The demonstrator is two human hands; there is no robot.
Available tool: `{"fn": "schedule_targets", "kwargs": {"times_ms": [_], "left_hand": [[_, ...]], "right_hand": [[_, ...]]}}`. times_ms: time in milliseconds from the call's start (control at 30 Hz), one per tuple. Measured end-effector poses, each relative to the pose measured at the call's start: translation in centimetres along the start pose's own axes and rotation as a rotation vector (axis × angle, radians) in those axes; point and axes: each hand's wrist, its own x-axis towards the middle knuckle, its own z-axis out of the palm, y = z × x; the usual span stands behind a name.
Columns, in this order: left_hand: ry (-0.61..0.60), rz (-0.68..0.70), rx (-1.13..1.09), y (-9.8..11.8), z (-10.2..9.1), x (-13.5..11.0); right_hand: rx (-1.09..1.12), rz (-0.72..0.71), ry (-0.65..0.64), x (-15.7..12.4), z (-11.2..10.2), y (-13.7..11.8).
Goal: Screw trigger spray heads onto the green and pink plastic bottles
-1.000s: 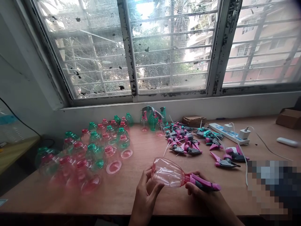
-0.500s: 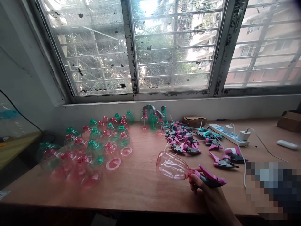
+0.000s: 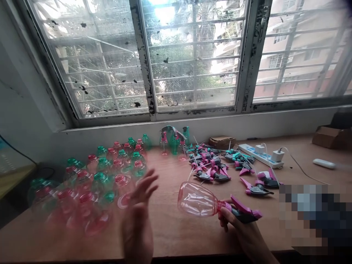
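Note:
A clear pink spray bottle [image 3: 197,200] lies tilted on its side above the table, its base pointing left. My right hand [image 3: 230,217] grips it around the neck, just below the pink and grey trigger head [image 3: 245,212] fitted on it. My left hand [image 3: 140,216] is raised, fingers apart and somewhat blurred, with nothing in it. It is between the held bottle and a group of uncapped pink and green bottles [image 3: 101,178]. The nearest pink bottle [image 3: 122,189] stands partly behind its fingers.
Loose trigger heads [image 3: 211,165] with tubes are heaped right of centre. Several bottles with heads [image 3: 175,143] stand by the wall. A power strip [image 3: 261,157] with plugs and cables, a flat cardboard piece [image 3: 222,142] and a brown box [image 3: 332,137] lie behind and to the right.
My left hand has come into view from below, open. My right hand still grips the spray bottle in nearly the same pose. The whole view has shifted slightly.

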Motion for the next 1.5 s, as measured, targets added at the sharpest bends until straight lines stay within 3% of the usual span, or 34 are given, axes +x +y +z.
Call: {"fn": "schedule_targets", "kwargs": {"times_ms": [67, 200, 333, 567, 767, 1033, 1167, 1300, 1500], "left_hand": [[-0.195, -0.117, -0.020, -1.3, 0.4, -1.7], [-0.362, -0.272, 0.025, -4.7, 1.7, -4.7], [-0.384, -0.333, 0.044, -6.1, 1.5, -5.1], [-0.381, -0.252, 0.051, -6.4, 1.1, -5.0], [-0.337, -0.320, -0.100, -6.3, 1.2, -5.2], [-0.341, -0.171, 0.026, -6.1, 1.0, -5.4], [-0.444, -0.271, 0.005, -5.9, 0.8, -5.4], [-0.404, -0.346, -0.013, -6.0, 0.9, -5.2], [-0.411, -0.206, 0.061, -6.8, 1.0, -5.3]], "right_hand": [[0.000, -0.012, -0.012, -0.1, 0.1, 0.0], [-0.089, -0.014, -0.007, -0.3, 0.3, 0.0], [-0.095, -0.005, -0.013, -0.3, 0.5, 0.0], [0.032, 0.048, -0.027, 0.1, 0.5, 0.2], [0.012, 0.035, -0.058, 0.0, 0.5, 0.2], [0.021, 0.058, -0.076, 0.1, 0.4, 0.5], [-0.057, 0.060, -0.087, 0.1, 0.3, 0.8], [-0.124, 0.058, -0.094, 0.2, 0.1, 0.9], [0.033, 0.097, -0.040, 0.3, 0.3, 0.6]]}}
